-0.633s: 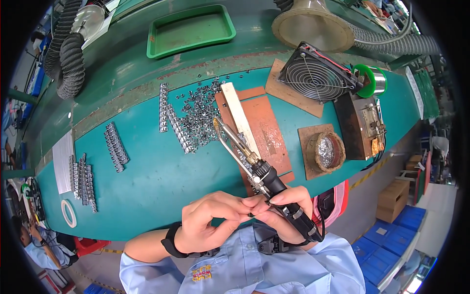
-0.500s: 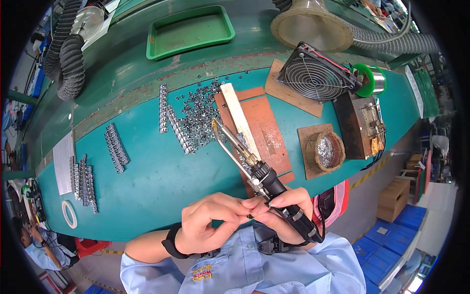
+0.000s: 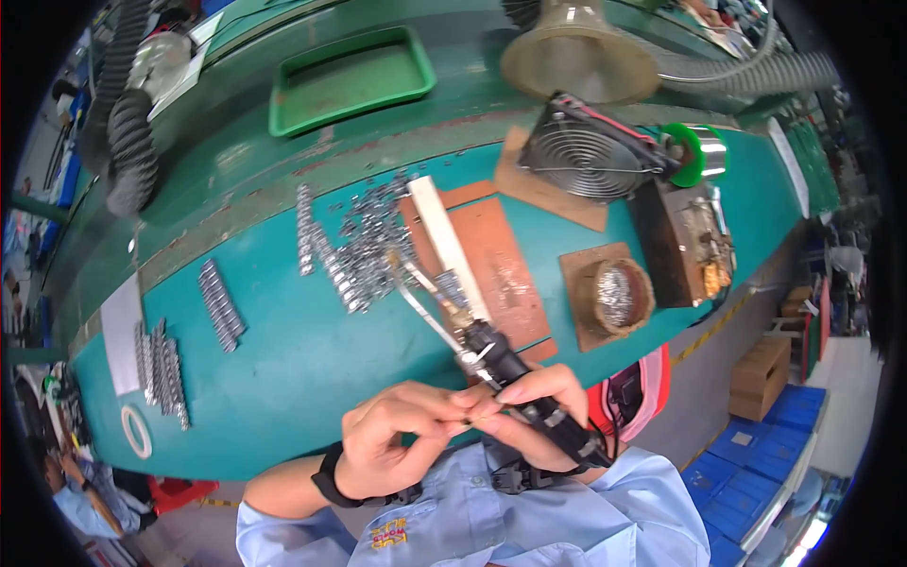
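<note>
My right hand (image 3: 534,416) grips the black handle of a soldering iron (image 3: 491,364), whose metal tip points up and left over the green bench toward a heap of small metal parts (image 3: 364,241). My left hand (image 3: 397,439) has its fingers bunched and touches the right hand's fingers at the iron's handle; whether it pinches something small I cannot tell. Both hands hover at the bench's near edge, close to my chest. A white strip (image 3: 452,246) lies on a brown board (image 3: 491,269) just beyond the iron's tip.
A small fan (image 3: 590,156) stands at the back right beside a green solder spool (image 3: 697,153) and a metal box (image 3: 694,241). A tip-cleaner pot (image 3: 619,298) sits on a brown pad. Rows of metal parts (image 3: 161,364) lie at left. A green tray (image 3: 350,80) and an extraction funnel (image 3: 576,52) stand behind.
The iron's tip has lifted slightly toward the parts heap. My hands stay together at the handle, hardly moved.
</note>
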A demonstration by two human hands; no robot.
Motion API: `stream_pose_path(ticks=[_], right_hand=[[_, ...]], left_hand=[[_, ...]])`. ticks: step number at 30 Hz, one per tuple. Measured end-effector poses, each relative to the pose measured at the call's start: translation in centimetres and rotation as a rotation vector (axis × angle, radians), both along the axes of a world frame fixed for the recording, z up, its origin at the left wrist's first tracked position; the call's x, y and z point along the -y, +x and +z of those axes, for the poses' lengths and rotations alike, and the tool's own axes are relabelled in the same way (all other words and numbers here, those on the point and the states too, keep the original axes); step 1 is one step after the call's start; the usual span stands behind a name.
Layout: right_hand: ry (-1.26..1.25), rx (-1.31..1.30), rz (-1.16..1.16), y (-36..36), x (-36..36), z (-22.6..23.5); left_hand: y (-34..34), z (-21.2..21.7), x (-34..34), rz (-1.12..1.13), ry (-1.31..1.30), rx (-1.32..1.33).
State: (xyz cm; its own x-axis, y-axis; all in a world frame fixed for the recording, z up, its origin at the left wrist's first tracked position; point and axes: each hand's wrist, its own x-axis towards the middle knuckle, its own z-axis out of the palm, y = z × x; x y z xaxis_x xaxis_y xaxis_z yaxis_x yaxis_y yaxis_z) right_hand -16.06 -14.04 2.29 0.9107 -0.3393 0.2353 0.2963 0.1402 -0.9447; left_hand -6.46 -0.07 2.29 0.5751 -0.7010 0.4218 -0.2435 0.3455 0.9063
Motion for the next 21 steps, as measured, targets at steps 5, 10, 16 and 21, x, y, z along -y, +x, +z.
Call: stream_pose_path(ticks=[5, 10, 16, 21], right_hand=[[-0.13, 0.028, 0.096, 0.5, 0.8, -0.6], [-0.261, -0.037, 0.07, 0.3, 3.0, -0.4], [-0.028, -0.041, -0.171, -1.6, 5.3, -1.2], [-0.02, -0.172, -0.241, -1.8, 6.4, -1.9]], left_hand=[[-0.5, 0.2, -0.2, 0.097, 0.053, -0.139], [0.1, 0.0, 1.2, 0.127, 0.19, -0.408], [3.1, -1.7, 2.1, 0.101, 0.366, -0.784], [4.0, -2.5, 2.1, 0.108, 0.408, -0.866]])
